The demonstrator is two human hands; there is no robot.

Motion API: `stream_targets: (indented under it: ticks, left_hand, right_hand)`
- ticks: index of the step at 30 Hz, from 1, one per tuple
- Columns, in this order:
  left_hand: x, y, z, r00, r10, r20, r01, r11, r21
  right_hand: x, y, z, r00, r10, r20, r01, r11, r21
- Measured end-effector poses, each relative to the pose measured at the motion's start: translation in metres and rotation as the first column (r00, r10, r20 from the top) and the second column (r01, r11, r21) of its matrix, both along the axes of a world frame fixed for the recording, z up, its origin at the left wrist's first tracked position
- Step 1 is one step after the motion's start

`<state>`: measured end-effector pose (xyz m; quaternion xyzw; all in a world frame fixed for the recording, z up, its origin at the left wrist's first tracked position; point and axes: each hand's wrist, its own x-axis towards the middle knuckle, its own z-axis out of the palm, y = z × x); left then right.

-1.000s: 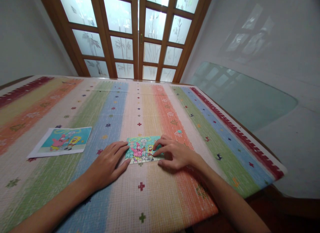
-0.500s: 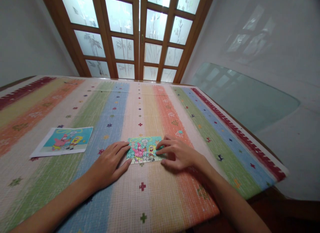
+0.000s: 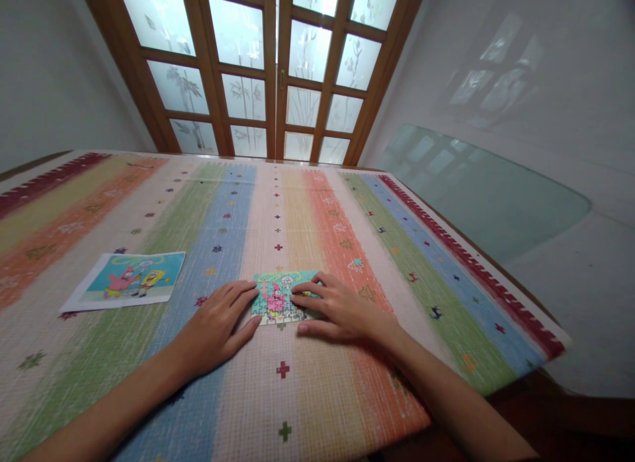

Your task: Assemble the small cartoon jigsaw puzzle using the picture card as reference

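A small jigsaw puzzle (image 3: 274, 303) with cartoon figures lies flat on the striped tablecloth. My left hand (image 3: 218, 323) rests at its left edge, thumb and fingers apart, fingertips touching the border. Over the puzzle's right part lies my right hand (image 3: 342, 310), its fingers stretched across the pieces and its thumb apart near the lower edge. That hand hides much of the yellow figure. Beyond it, a loose teal puzzle piece (image 3: 357, 263) sits on the cloth.
A printed reference picture (image 3: 133, 277) with the same cartoon figures lies to the left. The striped tablecloth (image 3: 297, 396) covers the table up to wooden glass-paned doors (image 3: 275, 71). Behind the table's right edge is a greenish glass-like panel (image 3: 476, 190).
My right hand has slid left over the puzzle, from its right edge onto the yellow figure, with its fingers flatter. My left hand stays in place.
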<state>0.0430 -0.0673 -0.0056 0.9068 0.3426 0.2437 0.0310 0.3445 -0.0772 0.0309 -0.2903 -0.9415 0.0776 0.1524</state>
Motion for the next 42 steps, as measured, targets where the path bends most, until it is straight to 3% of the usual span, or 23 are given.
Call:
stream_targets:
  ticks: [12, 27, 42]
  left_hand:
    - [0.001, 0.000, -0.001, 1.000, -0.005, 0.010, 0.004, 0.999, 0.041]
    - [-0.001, 0.002, -0.002, 1.000, -0.011, 0.008, 0.011, 0.999, 0.037]
    - [0.001, 0.001, 0.000, 1.000, -0.009, -0.003, 0.010, 0.998, 0.059]
  right_hand:
    - [-0.004, 0.000, -0.007, 0.997, 0.027, -0.079, -0.027, 1.000, -0.005]
    - [-0.020, 0.002, -0.022, 0.997, -0.072, -0.023, 0.072, 0.997, 0.010]
    - [-0.038, 0.005, -0.012, 0.991, -0.111, 0.075, 0.109, 0.993, 0.034]
